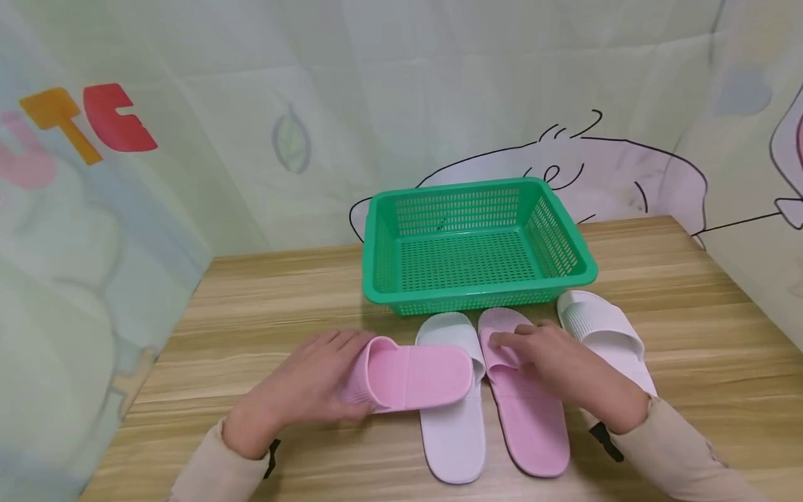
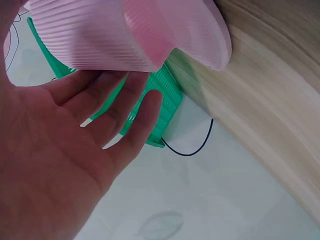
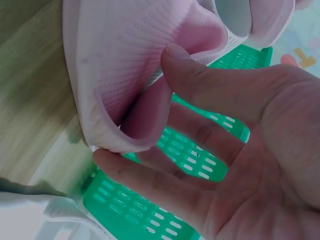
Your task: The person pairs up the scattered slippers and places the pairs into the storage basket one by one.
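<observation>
L-hand grip holds one pink slipper sideways over a white slipper; R-hand grip pinches other pink slipper at toe end, nr green basket. Head cam gets whole basket; wrist cams only parts.

I see a wood-grain tabletop with a green perforated plastic basket near its far edge. Nearer on my feed, a white slide sandal, a pink slide sandal just beside it and, farther right, a second white slide sandal lie on the tabletop.
</observation>
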Motion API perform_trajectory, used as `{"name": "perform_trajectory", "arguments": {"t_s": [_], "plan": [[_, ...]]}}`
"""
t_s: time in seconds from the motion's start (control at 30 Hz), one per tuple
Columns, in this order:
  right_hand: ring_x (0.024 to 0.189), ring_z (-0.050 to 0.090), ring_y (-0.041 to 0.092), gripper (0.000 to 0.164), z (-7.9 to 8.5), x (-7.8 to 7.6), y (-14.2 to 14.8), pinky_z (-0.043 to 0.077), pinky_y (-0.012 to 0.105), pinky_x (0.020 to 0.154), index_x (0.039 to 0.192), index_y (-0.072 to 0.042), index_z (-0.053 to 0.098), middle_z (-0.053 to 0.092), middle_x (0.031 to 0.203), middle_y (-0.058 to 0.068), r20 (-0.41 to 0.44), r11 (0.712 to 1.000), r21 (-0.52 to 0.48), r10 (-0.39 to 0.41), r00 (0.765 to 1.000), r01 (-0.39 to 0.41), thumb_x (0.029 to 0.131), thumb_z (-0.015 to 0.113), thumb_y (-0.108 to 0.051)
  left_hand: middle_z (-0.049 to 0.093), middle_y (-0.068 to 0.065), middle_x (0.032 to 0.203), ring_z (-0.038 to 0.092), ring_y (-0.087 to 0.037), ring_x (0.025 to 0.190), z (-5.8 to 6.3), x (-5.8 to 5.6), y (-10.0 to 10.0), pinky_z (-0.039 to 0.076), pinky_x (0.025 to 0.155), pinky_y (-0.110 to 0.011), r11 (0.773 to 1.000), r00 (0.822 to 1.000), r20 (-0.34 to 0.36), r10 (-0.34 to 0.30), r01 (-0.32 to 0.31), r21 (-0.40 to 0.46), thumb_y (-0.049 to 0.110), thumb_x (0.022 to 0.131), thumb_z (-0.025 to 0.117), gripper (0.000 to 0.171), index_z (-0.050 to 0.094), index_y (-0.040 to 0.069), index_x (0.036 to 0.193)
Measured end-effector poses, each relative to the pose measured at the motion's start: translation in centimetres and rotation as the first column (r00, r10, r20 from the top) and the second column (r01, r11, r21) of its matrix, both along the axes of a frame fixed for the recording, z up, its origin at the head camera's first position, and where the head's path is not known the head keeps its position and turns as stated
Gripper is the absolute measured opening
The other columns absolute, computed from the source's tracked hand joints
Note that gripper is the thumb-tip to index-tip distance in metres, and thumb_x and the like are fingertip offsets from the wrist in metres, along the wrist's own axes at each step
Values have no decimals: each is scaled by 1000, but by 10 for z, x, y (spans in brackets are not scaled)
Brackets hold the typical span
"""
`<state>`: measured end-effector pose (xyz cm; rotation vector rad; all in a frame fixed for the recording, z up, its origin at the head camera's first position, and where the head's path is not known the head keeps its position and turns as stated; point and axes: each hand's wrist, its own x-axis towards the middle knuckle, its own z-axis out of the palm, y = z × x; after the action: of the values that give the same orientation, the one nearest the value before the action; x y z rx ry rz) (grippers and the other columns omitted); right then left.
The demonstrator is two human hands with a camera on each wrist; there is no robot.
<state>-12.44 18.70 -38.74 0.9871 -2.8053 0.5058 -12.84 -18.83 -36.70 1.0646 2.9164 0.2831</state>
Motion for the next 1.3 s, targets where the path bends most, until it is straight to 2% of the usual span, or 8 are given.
{"name": "perform_trajectory", "arguments": {"t_s": [0.2,0.33,0.47,0.6,0.73,0.97,1.1,1.3], "plan": [[71,48,11,27,-1,3,-2,42,29,65,120,-23,77,51,75,-12,-12,1000,7,-26,1000,26,94,80,-30,65,-13,139,61,-36,127,3,1,1,48,109,-62,998,998,19,53,-53,-18,58,80,82,89,56,4,147],[72,49,12,27,0,3,-2,43,30,66,121,-23,77,52,76,-12,-8,999,9,-31,999,31,95,80,-29,65,-12,138,61,-36,126,2,2,2,47,110,-63,998,997,25,66,-66,-25,61,81,80,88,58,6,146],[74,52,13,27,-1,4,-2,44,32,68,120,-23,77,54,77,-12,-32,999,9,-36,999,36,94,81,-27,66,-11,136,61,-36,124,-1,2,4,50,107,-61,999,999,9,53,-53,-7,60,80,82,86,60,6,144],[78,57,18,28,-4,6,-1,49,38,73,120,-23,76,58,79,-11,-67,999,0,-44,997,44,92,82,-24,70,-10,127,65,-33,114,-6,2,5,55,99,-54,1000,998,-62,11,-9,18,56,79,84,81,64,4,138],[87,65,27,32,-6,11,0,55,45,78,123,-21,76,70,91,-3,-72,998,-16,-69,995,68,92,82,-15,73,-9,120,67,-28,105,-11,3,7,57,93,-48,999,993,-116,-15,18,30,53,77,86,76,68,4,133],[103,68,36,48,-6,17,5,58,53,88,129,-17,75,75,114,5,-56,995,-39,-98,994,96,87,77,7,74,-12,121,70,-30,108,-13,4,12,56,99,-50,999,998,-70,-1,3,33,49,77,88,77,67,3,135],[106,64,36,51,-5,17,9,58,53,89,132,-17,73,71,120,6,-50,996,-30,-80,996,78,89,73,11,74,-12,121,69,-33,110,-12,4,13,55,101,-53,1000,998,-56,16,-16,6,49,75,90,78,68,2,133],[121,64,34,53,0,21,18,61,49,87,139,-22,69,67,132,5,-33,998,10,-57,998,57,93,74,4,75,-13,121,70,-33,108,-10,4,14,54,103,-54,1000,998,-57,19,-20,-13,50,74,90,78,68,3,133]]}}
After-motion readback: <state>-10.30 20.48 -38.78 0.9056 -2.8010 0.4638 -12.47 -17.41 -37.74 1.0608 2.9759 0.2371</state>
